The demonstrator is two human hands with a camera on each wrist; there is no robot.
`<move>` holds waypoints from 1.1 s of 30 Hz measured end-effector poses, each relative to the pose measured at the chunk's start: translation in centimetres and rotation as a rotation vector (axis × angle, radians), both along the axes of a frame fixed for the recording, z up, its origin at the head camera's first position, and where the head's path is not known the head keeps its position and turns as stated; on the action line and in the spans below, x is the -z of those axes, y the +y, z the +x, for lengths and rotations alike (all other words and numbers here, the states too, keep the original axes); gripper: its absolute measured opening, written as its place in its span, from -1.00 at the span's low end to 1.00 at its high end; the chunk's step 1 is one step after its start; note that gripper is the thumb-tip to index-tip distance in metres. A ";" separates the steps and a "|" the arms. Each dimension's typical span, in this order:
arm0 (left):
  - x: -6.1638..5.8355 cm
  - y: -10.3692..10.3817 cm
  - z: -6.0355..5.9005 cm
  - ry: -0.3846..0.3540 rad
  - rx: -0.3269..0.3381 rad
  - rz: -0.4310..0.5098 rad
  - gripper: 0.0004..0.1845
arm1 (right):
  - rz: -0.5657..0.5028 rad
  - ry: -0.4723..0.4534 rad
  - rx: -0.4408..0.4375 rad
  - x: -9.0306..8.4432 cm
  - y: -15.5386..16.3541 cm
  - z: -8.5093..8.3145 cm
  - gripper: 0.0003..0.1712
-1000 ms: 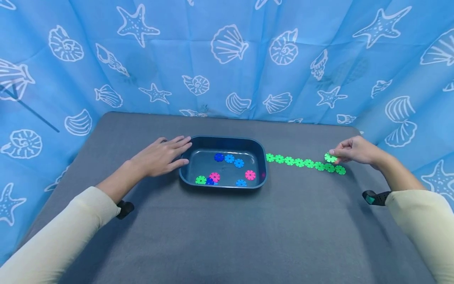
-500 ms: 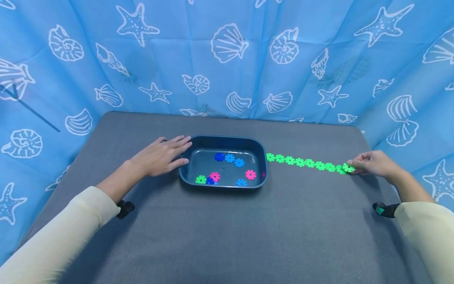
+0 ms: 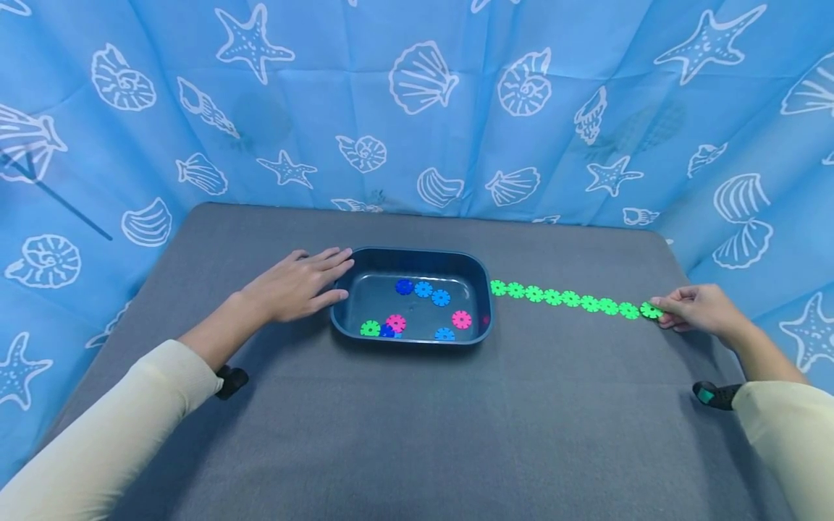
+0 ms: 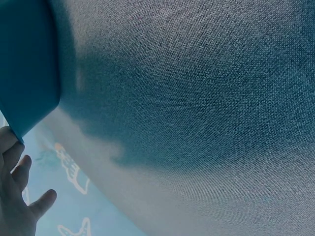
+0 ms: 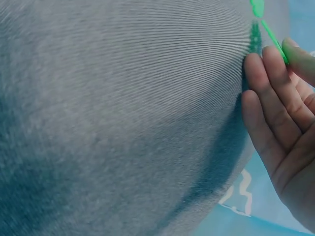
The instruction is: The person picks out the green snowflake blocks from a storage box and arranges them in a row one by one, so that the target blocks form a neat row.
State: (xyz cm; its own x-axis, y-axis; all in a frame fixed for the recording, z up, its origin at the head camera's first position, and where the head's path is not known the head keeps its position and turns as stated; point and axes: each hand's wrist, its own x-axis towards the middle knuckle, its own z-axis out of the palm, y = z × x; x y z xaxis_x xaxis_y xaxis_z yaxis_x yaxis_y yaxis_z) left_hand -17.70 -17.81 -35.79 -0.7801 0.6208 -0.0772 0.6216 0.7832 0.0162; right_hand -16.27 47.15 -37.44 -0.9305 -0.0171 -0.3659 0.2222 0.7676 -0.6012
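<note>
My right hand (image 3: 696, 310) pinches a green notched disc (image 3: 650, 310) between thumb and fingers at the right end of a row of green discs (image 3: 570, 299). In the right wrist view that disc (image 5: 274, 41) appears edge-on and tilted, one side held under the thumb. The row runs rightward from beside the dark blue bin (image 3: 412, 341). My left hand (image 3: 293, 286) lies with extended fingers at the bin's left rim, its fingertips right on the edge. The left wrist view shows the same fingers (image 4: 12, 156) at the bin's corner.
Inside the bin lie a green disc (image 3: 370, 328), pink discs (image 3: 461, 320), light blue discs (image 3: 440, 298) and dark blue discs (image 3: 404, 287). A grey cloth covers the table (image 3: 417, 427). Behind it hangs a blue seashell-print curtain (image 3: 417, 108).
My right hand has moved right and down with the green disc, from above the row to its far right end. My left hand and the bin have stayed in place.
</note>
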 end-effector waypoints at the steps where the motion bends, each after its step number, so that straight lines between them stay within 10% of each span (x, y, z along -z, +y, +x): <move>1: 0.0 0.0 0.0 0.001 0.000 0.001 -0.30 | 0.002 -0.001 0.003 0.0 0.0 0.0 -0.43; 18: 0.0 -0.1 0.0 -0.002 -0.006 -0.002 -0.30 | -0.003 -0.032 0.040 0.1 0.2 -0.5 -0.36; 33: -0.2 -0.1 0.0 -0.017 0.005 -0.004 -0.30 | -0.058 0.074 -0.145 -4.9 -7.9 -3.7 -0.43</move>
